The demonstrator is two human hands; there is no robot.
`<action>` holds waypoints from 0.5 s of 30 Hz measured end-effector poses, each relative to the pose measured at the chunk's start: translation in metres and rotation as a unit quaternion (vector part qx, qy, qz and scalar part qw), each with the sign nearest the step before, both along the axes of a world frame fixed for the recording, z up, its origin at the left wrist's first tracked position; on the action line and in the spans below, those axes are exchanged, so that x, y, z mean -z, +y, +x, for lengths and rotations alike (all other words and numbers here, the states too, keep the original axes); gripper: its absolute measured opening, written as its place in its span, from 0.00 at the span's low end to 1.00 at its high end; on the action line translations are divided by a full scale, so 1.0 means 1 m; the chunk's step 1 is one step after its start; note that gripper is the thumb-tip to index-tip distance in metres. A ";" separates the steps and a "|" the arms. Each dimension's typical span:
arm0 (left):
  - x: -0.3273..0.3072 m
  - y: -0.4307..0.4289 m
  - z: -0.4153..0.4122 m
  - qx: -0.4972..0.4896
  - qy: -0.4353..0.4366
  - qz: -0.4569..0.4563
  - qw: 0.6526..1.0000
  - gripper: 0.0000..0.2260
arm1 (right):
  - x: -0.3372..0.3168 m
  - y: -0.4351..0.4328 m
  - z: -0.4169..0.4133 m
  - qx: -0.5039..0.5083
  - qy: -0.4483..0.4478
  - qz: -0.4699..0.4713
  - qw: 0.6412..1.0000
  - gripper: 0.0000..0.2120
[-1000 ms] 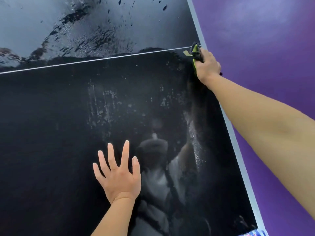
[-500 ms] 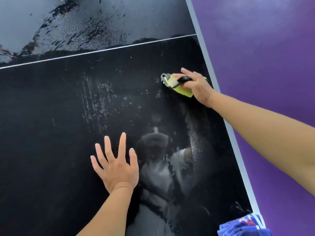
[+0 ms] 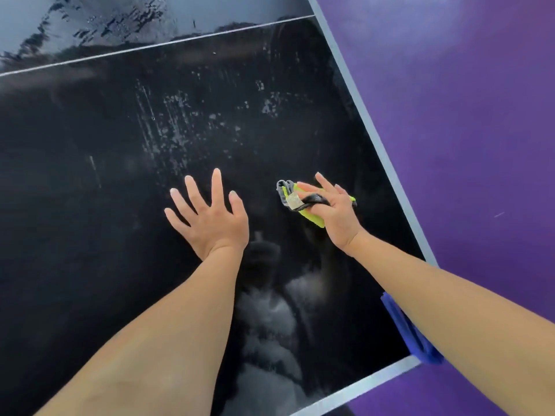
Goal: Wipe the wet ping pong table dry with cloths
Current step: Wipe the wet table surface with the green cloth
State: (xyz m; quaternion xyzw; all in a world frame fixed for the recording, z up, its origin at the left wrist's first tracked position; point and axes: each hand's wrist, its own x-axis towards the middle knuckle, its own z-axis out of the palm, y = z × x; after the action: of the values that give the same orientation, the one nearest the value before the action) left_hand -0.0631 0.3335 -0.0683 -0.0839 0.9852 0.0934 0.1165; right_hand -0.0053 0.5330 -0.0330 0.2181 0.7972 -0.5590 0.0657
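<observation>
The dark ping pong table (image 3: 90, 235) fills most of the view, with streaks and specks of water in its upper middle and big wet patches beyond the white centre line. My right hand (image 3: 338, 214) presses a yellow-green and grey cloth (image 3: 303, 205) flat on the table with straight fingers, a black strap crossing them. My left hand (image 3: 210, 217) rests flat on the table with fingers spread, a short way left of the cloth.
The table's pale right edge (image 3: 387, 157) and near edge (image 3: 360, 385) border a purple floor (image 3: 465, 115). A blue cloth (image 3: 411, 334) lies at the near right corner, partly under my right forearm.
My right hand has dragged the cloth from the far right edge near the centre line back toward me. My left hand stayed flat on the table.
</observation>
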 end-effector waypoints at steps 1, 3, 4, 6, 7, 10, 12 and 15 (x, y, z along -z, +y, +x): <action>-0.001 -0.001 0.000 0.005 -0.001 0.007 1.000 0.25 | 0.001 -0.012 0.014 0.002 -0.005 -0.003 1.000 0.22; -0.003 -0.004 0.002 0.013 -0.004 0.025 1.000 0.25 | 0.011 -0.035 0.049 -0.012 -0.025 -0.001 1.000 0.20; -0.005 -0.006 0.002 0.019 -0.008 0.037 0.999 0.26 | 0.017 -0.047 0.069 -0.022 -0.025 -0.001 0.999 0.21; -0.010 -0.013 0.003 0.048 -0.021 0.075 0.996 0.27 | 0.018 -0.075 0.115 -0.036 -0.010 -0.004 0.999 0.21; -0.013 -0.019 0.003 0.069 -0.030 0.105 0.992 0.27 | 0.015 -0.090 0.138 -0.046 -0.009 0.001 0.999 0.22; -0.025 -0.045 0.023 0.115 -0.038 0.212 0.970 0.25 | 0.004 -0.131 0.210 -0.063 -0.025 -0.001 0.998 0.22; -0.034 -0.068 0.060 0.115 -0.006 0.239 0.964 0.23 | -0.001 -0.151 0.253 -0.061 -0.050 -0.018 0.997 0.22; -0.051 -0.102 0.137 0.084 0.004 0.302 0.950 0.20 | -0.012 -0.171 0.299 -0.082 -0.084 -0.040 0.992 0.20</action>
State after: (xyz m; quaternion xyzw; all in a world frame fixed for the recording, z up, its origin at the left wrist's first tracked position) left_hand 0.0741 0.2318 -0.0168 0.0385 0.9149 0.3768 0.1395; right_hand 0.2937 0.3623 -0.0207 0.1951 0.7815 -0.5625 0.1866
